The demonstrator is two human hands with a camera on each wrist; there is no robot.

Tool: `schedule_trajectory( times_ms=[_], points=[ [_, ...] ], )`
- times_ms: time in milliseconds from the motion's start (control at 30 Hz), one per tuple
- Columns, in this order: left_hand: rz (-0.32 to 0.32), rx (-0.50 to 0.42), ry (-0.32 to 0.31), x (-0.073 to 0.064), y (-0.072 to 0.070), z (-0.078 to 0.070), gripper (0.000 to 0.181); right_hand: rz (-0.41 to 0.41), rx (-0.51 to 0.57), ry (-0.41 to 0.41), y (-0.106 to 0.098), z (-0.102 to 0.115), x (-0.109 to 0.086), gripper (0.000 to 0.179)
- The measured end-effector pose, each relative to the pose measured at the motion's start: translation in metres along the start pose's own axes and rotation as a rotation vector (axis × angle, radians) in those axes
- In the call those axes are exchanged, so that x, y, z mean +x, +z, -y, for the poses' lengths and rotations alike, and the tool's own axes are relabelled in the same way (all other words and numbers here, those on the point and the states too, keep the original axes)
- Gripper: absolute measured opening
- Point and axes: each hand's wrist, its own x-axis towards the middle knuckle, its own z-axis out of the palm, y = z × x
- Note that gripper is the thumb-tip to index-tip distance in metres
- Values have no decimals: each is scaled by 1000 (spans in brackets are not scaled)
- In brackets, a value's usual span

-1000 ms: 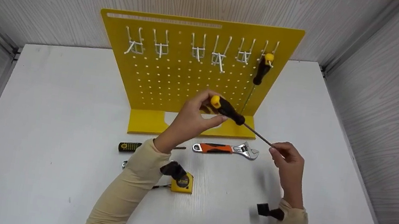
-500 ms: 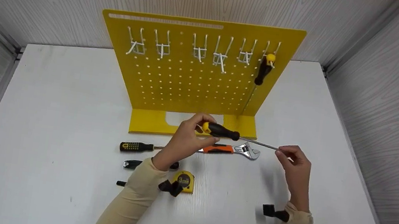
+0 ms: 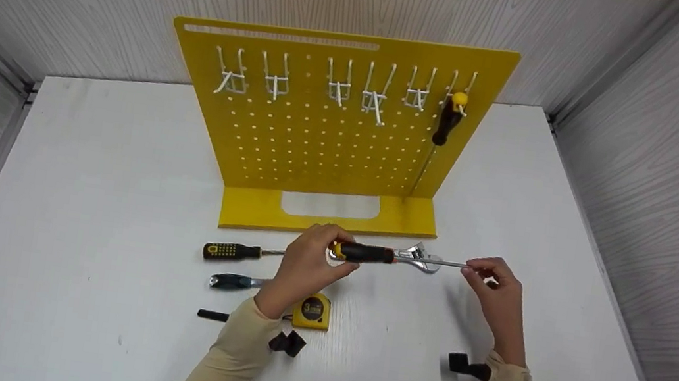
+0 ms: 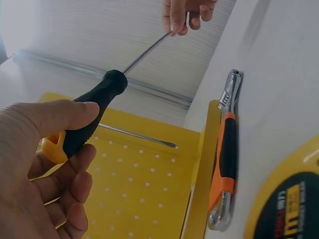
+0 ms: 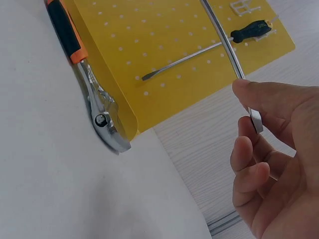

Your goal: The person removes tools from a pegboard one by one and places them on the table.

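Observation:
A screwdriver (image 3: 368,254) with a black and yellow handle is held nearly level between both hands, in front of the yellow pegboard. My left hand (image 3: 310,269) pinches its handle between thumb and fingers near the yellow end. With thumb and fingertips my right hand (image 3: 497,299) pinches the metal shaft close to its flat tip, seen in the right wrist view. An adjustable wrench (image 4: 228,149) with an orange and black grip lies on the table behind the held screwdriver, which overlaps it in the head view.
The pegboard (image 3: 326,142) has several white hooks; another screwdriver (image 3: 447,122) hangs on the rightmost. On the table lie a screwdriver with a dotted black grip (image 3: 232,252), a dark-handled tool (image 3: 231,281), a thin black-ended tool (image 3: 213,315) and a yellow tape measure (image 3: 312,310), partly behind my left arm.
Both hands keep hold of the screwdriver. The left hand has come down and toward me, swinging the handle from raised to nearly level; the right hand has moved slightly right and down.

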Motion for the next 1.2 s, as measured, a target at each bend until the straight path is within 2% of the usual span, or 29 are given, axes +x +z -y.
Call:
schedule_trajectory(
  times_ms=[133,367,567,833,1067,1200],
  points=[
    [7,8,-26,-5,6,7,34,44,-34,47,0,-3,-1,19],
    [80,-5,-139,-8,11,12,35,110,-49,94,2,-11,1,23],
    [114,30,-188,-10,14,17,35,173,-87,110,4,-18,2,25],
    [142,134,-186,-11,18,23,32,233,-81,151,6,-23,1,25],
    [177,148,-200,-12,20,26,30,236,-132,142,9,-29,3,20],
    [187,187,-188,-13,22,28,29,255,-173,144,12,-31,3,19]
  ],
)
